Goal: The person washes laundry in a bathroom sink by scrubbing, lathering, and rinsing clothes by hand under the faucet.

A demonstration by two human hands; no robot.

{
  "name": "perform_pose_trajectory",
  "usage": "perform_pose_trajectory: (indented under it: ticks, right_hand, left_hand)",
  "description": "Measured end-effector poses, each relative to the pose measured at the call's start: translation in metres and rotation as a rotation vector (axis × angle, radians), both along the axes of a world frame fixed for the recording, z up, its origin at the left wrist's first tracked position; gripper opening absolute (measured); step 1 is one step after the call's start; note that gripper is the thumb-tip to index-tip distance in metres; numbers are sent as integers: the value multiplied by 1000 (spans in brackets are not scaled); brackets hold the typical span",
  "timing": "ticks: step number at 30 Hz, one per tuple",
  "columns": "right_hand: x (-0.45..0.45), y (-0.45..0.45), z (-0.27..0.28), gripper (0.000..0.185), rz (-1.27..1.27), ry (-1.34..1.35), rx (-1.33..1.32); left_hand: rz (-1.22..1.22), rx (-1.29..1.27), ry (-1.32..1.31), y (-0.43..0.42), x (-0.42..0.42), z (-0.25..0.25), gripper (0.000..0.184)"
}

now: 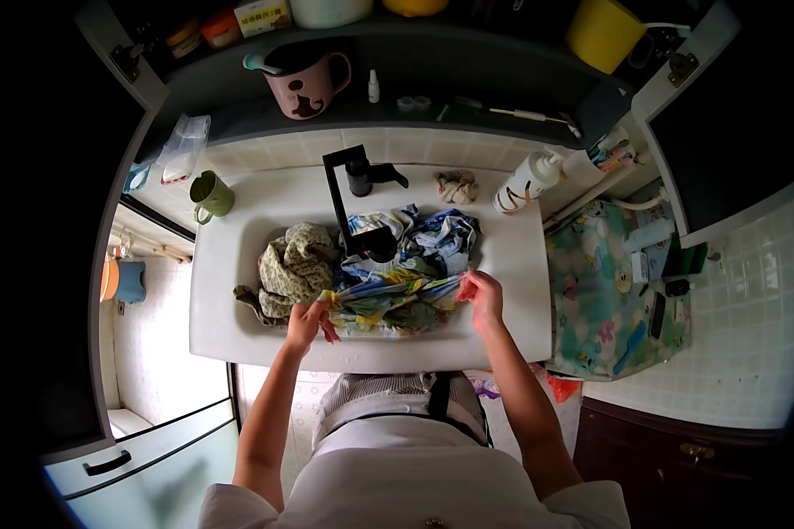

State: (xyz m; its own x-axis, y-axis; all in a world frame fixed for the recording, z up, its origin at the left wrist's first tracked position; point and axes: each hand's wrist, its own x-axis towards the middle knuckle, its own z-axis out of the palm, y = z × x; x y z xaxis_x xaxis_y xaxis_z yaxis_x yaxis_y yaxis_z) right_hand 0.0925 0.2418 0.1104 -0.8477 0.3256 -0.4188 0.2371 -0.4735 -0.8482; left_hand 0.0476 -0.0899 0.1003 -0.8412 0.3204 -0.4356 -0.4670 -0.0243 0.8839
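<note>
Our left hand (pixel 309 323) grasping near end of patterned cloth (pixel 388 300), our right hand (pixel 479 295) pinching its other end. Cloth stretched between hands, over near part of sink (pixel 512 309). Blue-white cloth (pixel 445 236) just behind it, under faucet (pixel 348 203); speckled cloth (pixel 298 263) bunched on left. Green mug (pixel 210 196) on sink's left rim, white bottle (pixel 528 182) at right.
</note>
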Motion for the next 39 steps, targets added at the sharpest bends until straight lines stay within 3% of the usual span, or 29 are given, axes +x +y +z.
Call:
perform_pose_trajectory:
  ticks: [3, 6, 9, 10, 12, 15, 18, 20, 22, 24, 27, 29, 30, 31, 32, 33, 36, 39]
  right_hand:
    - [-1, -8, -3, 13, 176, 22, 286]
    - [-4, -29, -15, 61, 434, 328, 1182]
    - [0, -63, -33, 89, 624, 90, 1681]
    - [-3, -67, -45, 101, 680, -24, 1680]
    - [-4, -66, -57, 91, 616, -50, 1652]
    - [-10, -56, -62, 71, 608, -178, 1403]
    - [-13, -39, -78, 48, 378, 85, 1412]
    - [-23, -44, -29, 34, 241, 53, 1347]
    - [-28, -40, -9, 30, 44, 195, 1344]
    - [-30, -28, 18, 26, -74, 256, 1154]
    - [-34, -5, 37, 25, -212, 398, 1095]
    - [-29, -5, 62, 25, -221, 393, 1119]
    - [-27, -9, 77, 25, -203, 398, 1124]
    - [-24, -13, 89, 26, -184, 402, 1129]
    - [-23, -17, 99, 27, -185, 463, 1135]
    - [-21, -23, 107, 28, -185, 522, 1139]
    - [-13, -36, 140, 31, -159, 632, 1200]
    - [-6, -52, 173, 32, -161, 726, 1280]
  left_hand:
    - [50, 18, -16, -7, 2, 14, 36]
    - [76, 8, 14, -8, 6, 14, 37]
    - [62, 26, 23, 5, 14, 30, 38]
    - [58, 33, 46, 8, 15, 35, 37]
    - [57, 45, 92, 9, 19, 45, 37]
    - [105, 16, 85, 0, 23, 63, 36]
    - [165, 23, 97, -13, 24, 60, 37]
    - [234, 28, 90, -21, 22, 54, 39]
    - [157, 38, 31, -30, 18, 45, 30]
    - [101, -12, -62, -22, 10, 48, 29]
    - [-79, 5, 10, 10, 10, 2, 32]
    - [-429, -271, 88, 39, 14, -7, 26]
    - [-666, -410, 341, 47, 15, -61, 24]
    - [-693, -251, 534, 62, 24, -67, 23]
    - [-753, -200, 356, 77, 27, -78, 23]
    - [-766, -252, 168, 95, 28, -56, 25]
    - [-716, -224, 395, 129, 21, -83, 25]
    - [-670, -30, 276, 154, 11, -104, 23]
